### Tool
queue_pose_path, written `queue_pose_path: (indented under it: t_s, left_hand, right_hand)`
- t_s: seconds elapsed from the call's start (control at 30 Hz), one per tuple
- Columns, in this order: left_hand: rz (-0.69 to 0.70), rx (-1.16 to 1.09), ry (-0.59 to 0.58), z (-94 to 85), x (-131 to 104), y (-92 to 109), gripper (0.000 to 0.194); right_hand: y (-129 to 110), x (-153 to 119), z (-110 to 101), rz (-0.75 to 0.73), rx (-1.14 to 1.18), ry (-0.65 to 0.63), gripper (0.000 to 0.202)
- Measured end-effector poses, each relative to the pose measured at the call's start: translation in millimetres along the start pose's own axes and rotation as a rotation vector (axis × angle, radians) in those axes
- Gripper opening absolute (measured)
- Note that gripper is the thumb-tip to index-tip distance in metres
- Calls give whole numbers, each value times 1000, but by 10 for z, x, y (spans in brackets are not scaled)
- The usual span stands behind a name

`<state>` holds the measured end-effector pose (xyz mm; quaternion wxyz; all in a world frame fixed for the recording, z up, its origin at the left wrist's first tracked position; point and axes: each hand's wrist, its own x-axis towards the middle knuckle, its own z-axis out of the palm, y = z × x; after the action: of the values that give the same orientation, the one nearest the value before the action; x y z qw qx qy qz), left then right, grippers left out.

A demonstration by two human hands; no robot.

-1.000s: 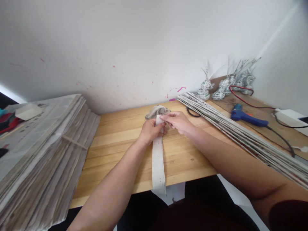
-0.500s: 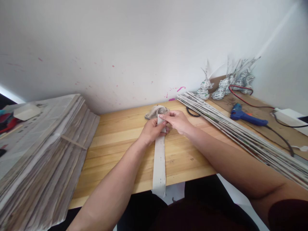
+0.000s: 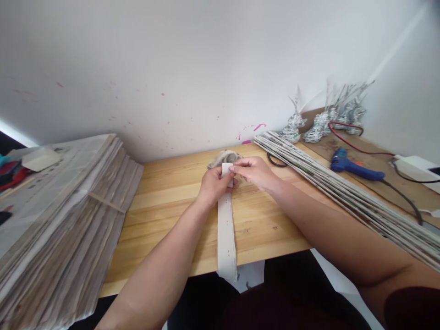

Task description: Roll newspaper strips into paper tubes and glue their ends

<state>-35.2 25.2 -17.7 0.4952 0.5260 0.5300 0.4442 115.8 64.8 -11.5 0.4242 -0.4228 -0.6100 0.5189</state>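
Observation:
A long white paper strip (image 3: 226, 229) with small dark marks runs from my hands toward me and hangs over the table's front edge. My left hand (image 3: 215, 184) is closed around its far end, thumb on top. From the right, my right hand (image 3: 255, 173) pinches the strip's raised tip between thumb and fingers. Just behind the hands lies a crumpled grey cloth (image 3: 220, 158), partly hidden by them.
A tall newspaper stack (image 3: 103, 201) stands left on the wooden table (image 3: 165, 183). To the right lie a bundle of thin paper rods (image 3: 309, 172), black-handled scissors (image 3: 275, 160), and a blue glue gun (image 3: 357, 168) with its cord. Woven paper figures (image 3: 319, 126) stand behind.
Both hands keep hold of the strip. Its far end has shifted slightly left, and its raised tip shows wider between the fingers.

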Motion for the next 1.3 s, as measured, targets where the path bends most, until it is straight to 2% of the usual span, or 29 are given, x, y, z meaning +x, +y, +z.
queue_pose_path:
  t_s: [0.2,0.37,0.57,0.83,1.3]
  left_hand:
    - [4,-4,-9,-6,21,-30,19]
    - [-21,-15,-12,-3,11,-9,19]
    - [-85,-49,6,7,11,4,25]
    - [-121,-89,-7,10,42,-31,31]
    - [-143,-53,-86,14,23,2,19]
  right_hand:
    - [5,-1,15,30,27,12,31]
    - [10,21,13,102,129,-16,19]
    - [-4,28,17,162,157,20,12]
    - [12,16,23,140,156,35,20]
    - [3,6,44,139,156,74,25]
